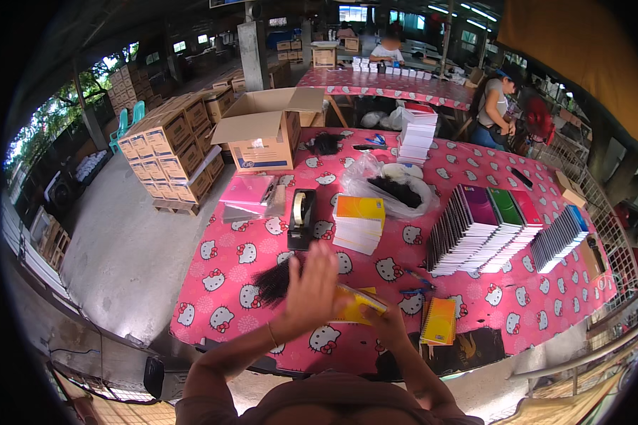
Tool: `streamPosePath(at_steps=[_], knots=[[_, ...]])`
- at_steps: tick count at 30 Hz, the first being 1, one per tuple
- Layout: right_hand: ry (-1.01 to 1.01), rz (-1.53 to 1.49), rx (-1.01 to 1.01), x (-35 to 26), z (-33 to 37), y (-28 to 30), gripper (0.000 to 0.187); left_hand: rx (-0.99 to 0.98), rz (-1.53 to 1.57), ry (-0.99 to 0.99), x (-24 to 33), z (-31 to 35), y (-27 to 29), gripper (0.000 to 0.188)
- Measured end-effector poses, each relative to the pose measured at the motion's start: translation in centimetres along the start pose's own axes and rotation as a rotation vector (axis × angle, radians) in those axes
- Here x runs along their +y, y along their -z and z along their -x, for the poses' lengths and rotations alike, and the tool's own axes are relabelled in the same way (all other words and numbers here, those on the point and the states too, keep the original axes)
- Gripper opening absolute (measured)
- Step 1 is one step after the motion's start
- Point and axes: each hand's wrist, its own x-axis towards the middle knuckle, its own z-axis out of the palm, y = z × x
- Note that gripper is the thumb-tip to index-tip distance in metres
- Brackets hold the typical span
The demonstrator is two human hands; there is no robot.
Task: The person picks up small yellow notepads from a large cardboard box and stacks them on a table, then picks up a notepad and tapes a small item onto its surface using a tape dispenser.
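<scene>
Left hand (313, 289): flat, fingers extended; contact unclear
Right hand (385, 317): gripping yellow-covered rectangular notebook (349, 313)
Pink patterned tabletop (230, 290): black bristly bundle (269, 285) left, yellow spiral-bound notebook (439, 322) right

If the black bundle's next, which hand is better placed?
Left, I'd say: the left hand is open, fingers extended, and nearer the black bundle; the right hand is farther off, holding a yellow notebook.
</scene>
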Motion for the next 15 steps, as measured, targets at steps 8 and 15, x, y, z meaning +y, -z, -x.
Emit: streamPosePath(at_steps=[8,15], knots=[[0.067,0.113,-0.086,-3.7,0.6,1.2,0.036,-0.228,0.262,-0.163,-2.9,-1.2,2.6,0.043],[0.122,-0.004,0.009,-3.4,1.4,0.6,0.036,-0.279,-0.095,-0.202,1.5,3.4,0.5,0.075]])
